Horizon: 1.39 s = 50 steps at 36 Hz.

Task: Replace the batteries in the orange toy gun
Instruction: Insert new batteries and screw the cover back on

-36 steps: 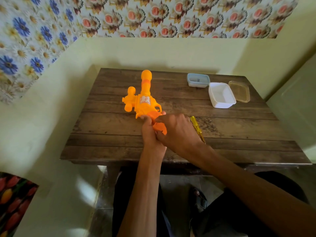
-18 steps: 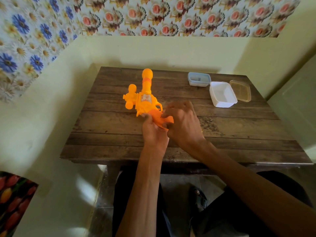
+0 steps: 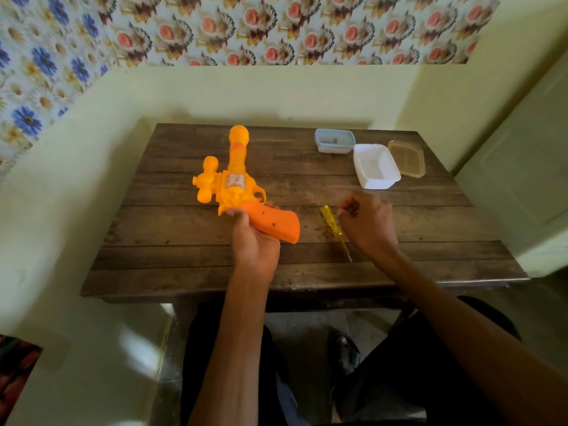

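Nearest to us, our two bare forearms reach up over the near edge of the wooden table (image 3: 184, 265). Our left hand (image 3: 255, 244) wraps its fingers around the darker orange grip of the orange toy gun (image 3: 236, 186), thumb on top where the grip meets the body; the gun lies flat on the planks left of centre, barrel pointing toward 12 o'clock, grip toward 5 o'clock. At 3 o'clock from that grip, our right hand (image 3: 367, 224) hovers low over the table with fingers curled, fingertips drawn together near the handle end of the yellow screwdriver (image 3: 332, 224); we cannot tell whether they pinch anything. The screwdriver lies on the wood, tip toward 5 o'clock. Farther off, toward 1 o'clock, sit a white tub (image 3: 376, 166), an amber lid (image 3: 407, 158) just beside it at 3 o'clock, and a blue container (image 3: 334, 140) behind.
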Each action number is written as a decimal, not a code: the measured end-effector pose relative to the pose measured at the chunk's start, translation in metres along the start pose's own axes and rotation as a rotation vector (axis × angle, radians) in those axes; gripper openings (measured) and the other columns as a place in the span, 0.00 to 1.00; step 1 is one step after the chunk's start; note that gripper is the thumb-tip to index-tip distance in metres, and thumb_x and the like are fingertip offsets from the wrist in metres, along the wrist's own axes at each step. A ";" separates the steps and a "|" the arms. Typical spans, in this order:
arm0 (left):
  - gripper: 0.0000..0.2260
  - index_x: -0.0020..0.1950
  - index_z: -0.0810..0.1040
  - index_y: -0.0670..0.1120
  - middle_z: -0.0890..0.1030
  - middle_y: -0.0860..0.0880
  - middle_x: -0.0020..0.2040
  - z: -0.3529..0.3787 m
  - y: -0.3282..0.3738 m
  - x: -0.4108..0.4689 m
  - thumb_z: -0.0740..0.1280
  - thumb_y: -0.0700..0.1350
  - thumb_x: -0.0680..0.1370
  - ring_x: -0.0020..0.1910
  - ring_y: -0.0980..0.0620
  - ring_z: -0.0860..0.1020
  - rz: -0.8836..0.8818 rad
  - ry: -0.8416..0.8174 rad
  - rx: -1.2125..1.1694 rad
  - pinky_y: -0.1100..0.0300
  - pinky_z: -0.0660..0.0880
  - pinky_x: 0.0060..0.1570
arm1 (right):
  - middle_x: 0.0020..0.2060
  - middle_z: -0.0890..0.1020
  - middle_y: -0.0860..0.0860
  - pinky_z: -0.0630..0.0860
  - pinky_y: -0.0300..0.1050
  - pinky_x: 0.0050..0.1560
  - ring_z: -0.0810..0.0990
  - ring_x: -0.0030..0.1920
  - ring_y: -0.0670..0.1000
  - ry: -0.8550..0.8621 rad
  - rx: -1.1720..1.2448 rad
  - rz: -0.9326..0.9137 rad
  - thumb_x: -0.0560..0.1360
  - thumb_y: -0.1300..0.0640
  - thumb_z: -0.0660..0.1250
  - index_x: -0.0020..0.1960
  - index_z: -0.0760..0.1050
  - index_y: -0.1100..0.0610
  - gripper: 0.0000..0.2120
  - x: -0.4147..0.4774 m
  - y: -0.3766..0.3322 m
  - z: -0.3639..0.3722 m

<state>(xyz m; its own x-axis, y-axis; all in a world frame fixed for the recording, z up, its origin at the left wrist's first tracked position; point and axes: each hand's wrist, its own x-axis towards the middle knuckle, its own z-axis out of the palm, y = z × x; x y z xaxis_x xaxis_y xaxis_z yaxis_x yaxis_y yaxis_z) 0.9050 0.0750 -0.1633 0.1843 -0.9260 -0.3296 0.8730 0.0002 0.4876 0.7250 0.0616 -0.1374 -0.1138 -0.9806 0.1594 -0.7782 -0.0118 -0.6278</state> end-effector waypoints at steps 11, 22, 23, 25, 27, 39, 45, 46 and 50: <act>0.13 0.58 0.72 0.49 0.78 0.45 0.47 0.006 -0.008 -0.001 0.50 0.50 0.85 0.45 0.50 0.76 0.055 0.019 -0.002 0.53 0.74 0.50 | 0.41 0.85 0.49 0.79 0.47 0.51 0.83 0.44 0.50 0.050 -0.065 0.175 0.71 0.58 0.74 0.43 0.85 0.52 0.02 0.033 0.047 -0.011; 0.19 0.73 0.63 0.45 0.77 0.43 0.49 0.010 -0.010 -0.002 0.49 0.51 0.85 0.45 0.49 0.77 0.066 0.032 0.002 0.53 0.74 0.49 | 0.40 0.84 0.52 0.77 0.44 0.44 0.82 0.44 0.51 0.050 -0.129 0.243 0.69 0.51 0.77 0.43 0.83 0.57 0.10 0.041 0.044 0.001; 0.20 0.74 0.63 0.44 0.77 0.44 0.49 0.008 -0.010 -0.001 0.49 0.51 0.85 0.45 0.49 0.77 0.069 0.032 0.002 0.53 0.74 0.49 | 0.42 0.84 0.53 0.76 0.43 0.43 0.82 0.45 0.53 0.038 -0.169 0.239 0.70 0.51 0.75 0.45 0.82 0.58 0.11 0.040 0.043 0.003; 0.21 0.76 0.61 0.45 0.78 0.44 0.51 0.007 -0.009 -0.001 0.49 0.51 0.85 0.47 0.49 0.77 0.071 0.032 -0.001 0.52 0.74 0.51 | 0.47 0.82 0.56 0.77 0.46 0.44 0.82 0.49 0.56 -0.004 -0.271 0.228 0.74 0.51 0.72 0.50 0.79 0.61 0.14 0.038 0.040 0.007; 0.20 0.75 0.61 0.45 0.78 0.44 0.52 0.008 -0.008 -0.002 0.49 0.51 0.85 0.47 0.49 0.77 0.071 0.033 -0.003 0.52 0.74 0.52 | 0.50 0.81 0.58 0.77 0.47 0.43 0.81 0.51 0.59 -0.044 -0.349 0.198 0.77 0.54 0.69 0.53 0.77 0.62 0.12 0.037 0.034 0.010; 0.17 0.65 0.70 0.46 0.82 0.45 0.43 0.003 -0.007 0.005 0.49 0.51 0.85 0.44 0.48 0.77 0.048 -0.036 -0.020 0.50 0.74 0.51 | 0.35 0.77 0.45 0.74 0.40 0.35 0.78 0.37 0.46 -0.161 -0.025 -0.114 0.76 0.65 0.64 0.39 0.74 0.53 0.11 0.016 -0.019 0.005; 0.24 0.74 0.64 0.43 0.79 0.42 0.48 -0.003 -0.008 0.006 0.50 0.56 0.84 0.47 0.46 0.77 0.017 -0.033 0.010 0.45 0.71 0.58 | 0.40 0.83 0.55 0.77 0.51 0.41 0.80 0.40 0.53 -0.265 0.027 -0.242 0.77 0.59 0.65 0.44 0.77 0.60 0.06 -0.006 -0.052 0.025; 0.25 0.75 0.63 0.43 0.79 0.42 0.49 -0.005 -0.006 0.007 0.50 0.57 0.84 0.48 0.46 0.77 0.020 -0.033 0.020 0.45 0.72 0.56 | 0.39 0.83 0.55 0.77 0.51 0.40 0.80 0.40 0.52 -0.243 0.040 -0.246 0.77 0.59 0.66 0.44 0.77 0.60 0.05 -0.006 -0.053 0.026; 0.24 0.77 0.61 0.44 0.79 0.43 0.47 -0.008 -0.005 0.008 0.50 0.55 0.84 0.46 0.47 0.78 0.015 -0.063 -0.005 0.48 0.74 0.50 | 0.35 0.82 0.49 0.78 0.44 0.37 0.79 0.35 0.45 -0.186 0.102 -0.236 0.73 0.61 0.69 0.40 0.79 0.57 0.03 -0.002 -0.051 0.026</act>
<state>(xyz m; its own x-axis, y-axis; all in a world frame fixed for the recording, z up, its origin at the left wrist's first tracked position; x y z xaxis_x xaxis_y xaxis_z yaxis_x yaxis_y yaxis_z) 0.9058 0.0702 -0.1752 0.1693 -0.9477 -0.2707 0.8727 0.0165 0.4879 0.7811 0.0591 -0.1259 0.1853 -0.9672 0.1737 -0.7025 -0.2540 -0.6649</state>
